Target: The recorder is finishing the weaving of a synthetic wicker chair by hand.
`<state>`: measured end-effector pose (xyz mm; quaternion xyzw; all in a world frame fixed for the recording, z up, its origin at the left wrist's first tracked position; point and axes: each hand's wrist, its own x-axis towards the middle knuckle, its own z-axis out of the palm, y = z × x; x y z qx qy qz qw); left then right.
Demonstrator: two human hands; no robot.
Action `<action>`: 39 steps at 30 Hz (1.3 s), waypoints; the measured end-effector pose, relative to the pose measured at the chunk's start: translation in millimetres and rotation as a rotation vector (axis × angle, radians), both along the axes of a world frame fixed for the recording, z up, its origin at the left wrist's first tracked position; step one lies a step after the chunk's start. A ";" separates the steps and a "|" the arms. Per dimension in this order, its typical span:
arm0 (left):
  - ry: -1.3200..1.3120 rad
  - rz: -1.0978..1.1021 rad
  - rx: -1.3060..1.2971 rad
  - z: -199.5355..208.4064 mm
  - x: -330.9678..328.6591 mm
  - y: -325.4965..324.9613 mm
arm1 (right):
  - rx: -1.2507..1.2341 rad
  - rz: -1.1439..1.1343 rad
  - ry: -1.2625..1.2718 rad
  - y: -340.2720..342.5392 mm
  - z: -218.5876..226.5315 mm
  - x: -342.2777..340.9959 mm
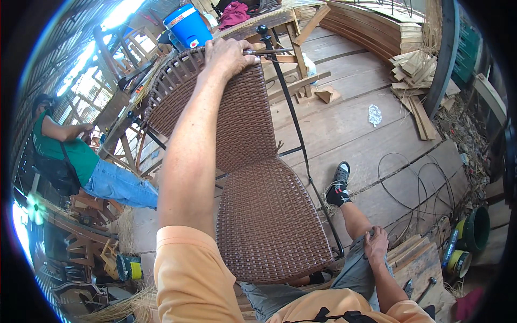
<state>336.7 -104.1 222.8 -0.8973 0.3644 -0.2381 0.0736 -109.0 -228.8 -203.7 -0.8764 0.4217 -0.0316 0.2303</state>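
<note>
A brown woven wicker chair (272,215) with a black metal frame stands right in front of me. My left hand (229,56) is at the top of its backrest, fingers curled over the upper rim. A thin dark rod or strand (277,51) sticks out to the right beside those fingers; whether the hand also grips it I cannot tell. Left of the hand, bare upright strips (175,67) show along the backrest's top edge. My right hand (376,245) lies on my right knee, fingers laid over the grey shorts, holding nothing.
A person in a green shirt (67,142) stands at the left by a workbench. A blue cooler (188,27) sits at the back. Stacked wood (371,24) and offcuts (414,70) lie far right. Loose cane loops (414,183) and crumpled foil (375,115) are on the plank floor. Buckets (474,229) stand right.
</note>
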 end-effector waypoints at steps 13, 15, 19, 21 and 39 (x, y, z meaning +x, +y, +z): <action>-0.368 -0.058 -0.300 -100.4 -24.0 16.4 | -0.006 0.009 0.015 3.4 -4.4 -3.4; -0.313 -0.016 -0.263 -104.8 -31.8 12.6 | -0.007 0.012 0.025 3.0 -3.4 -2.8; -0.253 0.006 -0.291 -107.5 -38.0 11.5 | -0.031 0.027 0.013 4.7 -2.4 -2.1; -0.226 0.034 -0.260 -104.7 -41.8 9.1 | -0.037 0.032 0.001 4.8 -2.4 -3.1; -0.160 0.103 -0.171 -101.0 -52.2 -1.8 | -0.002 0.010 -0.004 0.9 -8.7 -4.8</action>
